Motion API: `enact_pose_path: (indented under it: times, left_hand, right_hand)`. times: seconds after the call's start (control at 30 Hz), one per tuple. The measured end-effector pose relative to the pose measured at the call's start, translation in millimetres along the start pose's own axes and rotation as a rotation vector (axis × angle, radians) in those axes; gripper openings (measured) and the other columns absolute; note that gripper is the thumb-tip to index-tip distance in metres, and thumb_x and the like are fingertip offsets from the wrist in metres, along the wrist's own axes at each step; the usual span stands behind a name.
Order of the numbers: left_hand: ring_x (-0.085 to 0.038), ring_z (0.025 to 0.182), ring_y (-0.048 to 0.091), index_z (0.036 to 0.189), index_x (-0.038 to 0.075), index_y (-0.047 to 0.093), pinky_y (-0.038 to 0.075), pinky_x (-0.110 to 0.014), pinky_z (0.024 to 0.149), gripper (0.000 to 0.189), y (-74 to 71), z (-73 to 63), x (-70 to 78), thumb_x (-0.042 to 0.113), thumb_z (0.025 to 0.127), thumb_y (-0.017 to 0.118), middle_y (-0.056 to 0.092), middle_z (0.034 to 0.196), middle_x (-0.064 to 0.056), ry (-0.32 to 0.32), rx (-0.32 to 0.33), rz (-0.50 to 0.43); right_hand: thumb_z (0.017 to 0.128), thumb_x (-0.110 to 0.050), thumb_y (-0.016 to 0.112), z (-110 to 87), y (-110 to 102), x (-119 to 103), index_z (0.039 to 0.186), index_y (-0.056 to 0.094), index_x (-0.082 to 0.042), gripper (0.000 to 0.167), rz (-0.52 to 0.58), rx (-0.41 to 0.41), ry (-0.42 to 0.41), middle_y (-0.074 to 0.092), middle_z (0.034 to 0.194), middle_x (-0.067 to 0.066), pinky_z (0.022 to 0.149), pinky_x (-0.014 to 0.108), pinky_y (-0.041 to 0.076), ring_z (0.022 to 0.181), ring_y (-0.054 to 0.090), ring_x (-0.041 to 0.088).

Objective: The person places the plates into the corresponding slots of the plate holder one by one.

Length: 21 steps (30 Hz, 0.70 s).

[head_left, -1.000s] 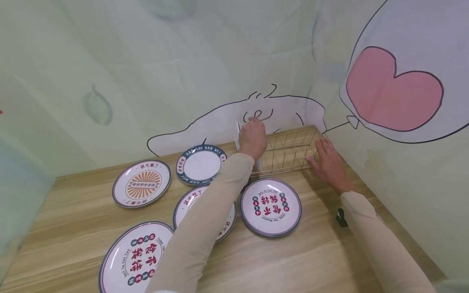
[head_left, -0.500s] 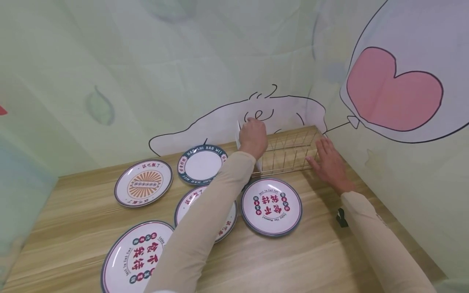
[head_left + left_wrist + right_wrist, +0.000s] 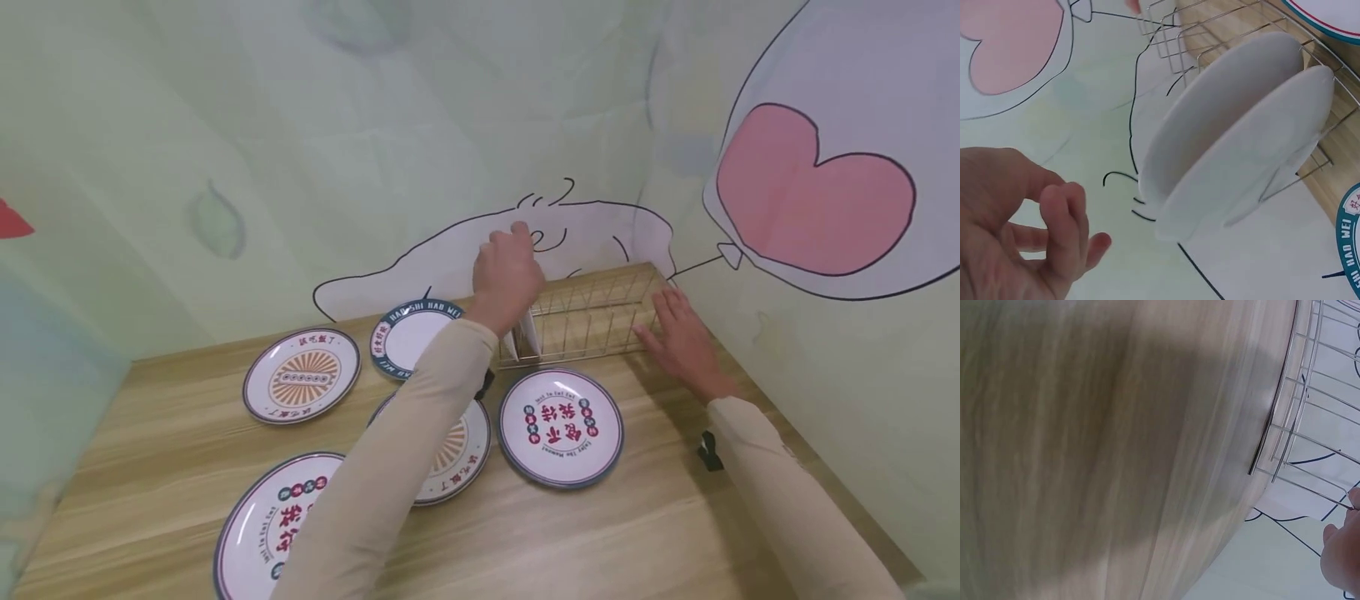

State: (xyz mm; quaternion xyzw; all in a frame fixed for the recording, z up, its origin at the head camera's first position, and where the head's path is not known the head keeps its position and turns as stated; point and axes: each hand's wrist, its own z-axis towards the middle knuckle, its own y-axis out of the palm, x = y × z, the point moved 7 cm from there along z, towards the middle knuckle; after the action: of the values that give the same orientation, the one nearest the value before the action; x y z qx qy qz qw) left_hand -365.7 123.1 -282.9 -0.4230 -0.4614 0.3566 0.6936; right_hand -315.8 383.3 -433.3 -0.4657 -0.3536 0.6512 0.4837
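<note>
Two white plates stand on edge, side by side and tilted, at the left end of a gold wire dish rack. Above that end is my left hand. The left wrist view shows its fingers loosely bent, apart from the plates and holding nothing. My right hand is at the rack's right end, fingers fairly straight and thumb apart. In the right wrist view, part of the right hand shows right by the end wires. In front of the rack lies a plate with red characters.
Other plates lie flat to the left: one blue-rimmed, one with an orange sunburst, another sunburst plate and a large one, partly behind the left sleeve. A printed cloth wall borders the wooden table.
My left hand has let go of the upright plate and risen slightly up and left, leaving it in the rack. The right hand stays at the rack's end. The head view has shifted a little.
</note>
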Motion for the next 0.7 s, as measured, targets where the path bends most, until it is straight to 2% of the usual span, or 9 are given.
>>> enact_pose_path:
  times: [0.13,0.2,0.3,0.43,0.6,0.7]
  left_hand:
    - [-0.022,0.063,0.059,0.131,0.002,0.049,0.051,-0.026,0.049,0.037,-14.5,-10.5,-16.6,0.011,0.095,0.051,0.058,0.095,-0.014,-0.002,0.047,-0.082]
    - [-0.023,0.061,0.057,0.128,0.000,0.052,0.050,-0.029,0.048,0.035,-20.1,-14.8,-25.5,0.010,0.094,0.050,0.058,0.090,-0.016,0.008,0.082,-0.112]
    - [-0.029,0.064,0.058,0.122,-0.003,0.056,0.051,-0.037,0.051,0.033,-26.1,-20.4,-39.5,0.010,0.092,0.050,0.061,0.087,-0.019,0.011,0.133,-0.150]
    - [-0.036,0.073,0.065,0.125,-0.005,0.058,0.058,-0.046,0.063,0.038,-28.5,-28.9,-59.8,0.012,0.091,0.052,0.068,0.099,-0.027,-0.009,0.156,-0.189]
    - [-0.044,0.090,0.069,0.134,-0.002,0.056,0.059,-0.052,0.074,0.045,-26.6,-45.1,-98.9,0.017,0.093,0.054,0.068,0.114,-0.030,-0.105,0.136,-0.235]
    - [-0.041,0.088,0.067,0.137,0.002,0.054,0.057,-0.048,0.070,0.047,-25.9,-60.3,-129.8,0.022,0.094,0.054,0.068,0.114,-0.028,-0.194,0.112,-0.235]
  right_hand:
    - [0.102,-0.033,0.052,0.6,-1.2,-0.1,0.150,0.027,0.012,0.071,0.002,-0.008,-0.005,0.022,0.158,0.036,0.120,0.063,0.019,0.148,0.019,0.052]
    - [0.102,-0.033,0.053,1.0,-2.0,0.7,0.150,0.028,0.013,0.070,-0.001,-0.004,-0.012,0.023,0.157,0.036,0.120,0.063,0.019,0.148,0.019,0.052]
    - [0.102,-0.032,0.053,1.7,-2.8,3.4,0.149,0.028,0.013,0.070,-0.008,0.005,-0.018,0.023,0.157,0.036,0.120,0.062,0.019,0.147,0.020,0.052]
    - [0.101,-0.029,0.055,1.5,-3.5,8.4,0.149,0.029,0.014,0.069,-0.019,0.014,-0.025,0.025,0.156,0.037,0.121,0.061,0.019,0.146,0.021,0.053]
    - [0.100,-0.028,0.056,0.1,-3.1,10.9,0.147,0.031,0.015,0.069,-0.015,0.012,-0.035,0.025,0.154,0.039,0.121,0.061,0.019,0.145,0.021,0.055]
    - [0.101,-0.030,0.055,-0.6,-2.3,11.3,0.148,0.030,0.014,0.070,-0.016,0.002,-0.029,0.024,0.155,0.039,0.121,0.061,0.019,0.146,0.021,0.054]
